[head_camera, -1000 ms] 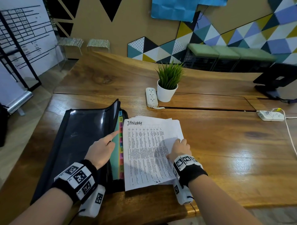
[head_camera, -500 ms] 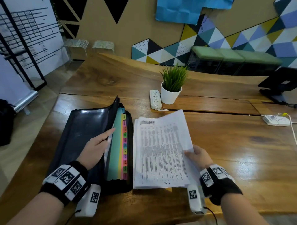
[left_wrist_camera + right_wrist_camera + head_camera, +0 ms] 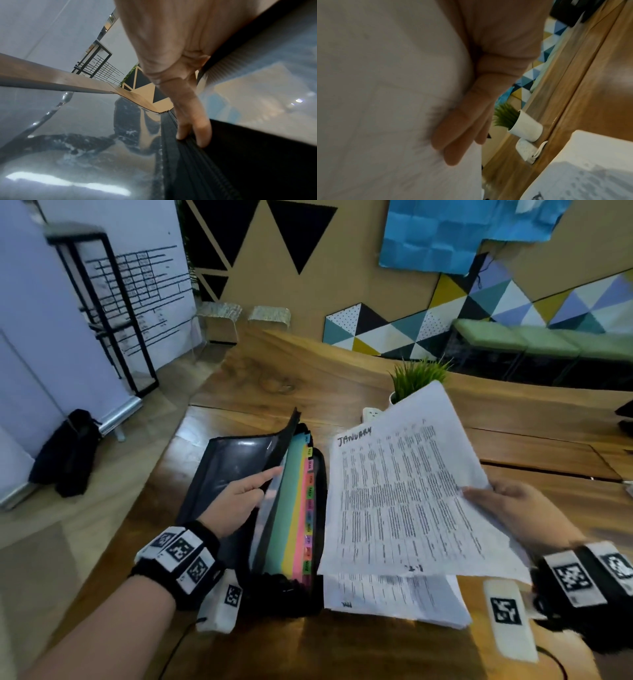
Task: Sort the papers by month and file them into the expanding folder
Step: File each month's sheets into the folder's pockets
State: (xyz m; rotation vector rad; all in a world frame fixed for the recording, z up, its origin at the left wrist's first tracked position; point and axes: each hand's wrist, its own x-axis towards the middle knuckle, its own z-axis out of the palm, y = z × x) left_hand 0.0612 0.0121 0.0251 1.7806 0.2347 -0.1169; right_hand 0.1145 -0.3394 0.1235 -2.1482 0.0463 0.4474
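Observation:
A black expanding folder lies open on the wooden table, its coloured month tabs showing along the right side. My left hand holds the folder's cover back, with straight fingers resting on its zipper edge. A printed sheet headed JANUARY is lifted off the paper stack and tilted. My right hand pinches its right edge, thumb on top and fingers under the sheet. The stack lies just right of the folder.
A potted plant and a white power strip stand behind the raised sheet. A dark monitor base sits at the far right. The table's left edge runs close beside the folder, and a black bag lies on the floor.
My right hand has slid to the sheet's right edge and lifted the January sheet off the stack. My left hand has stayed on the folder cover. The head camera has moved closer.

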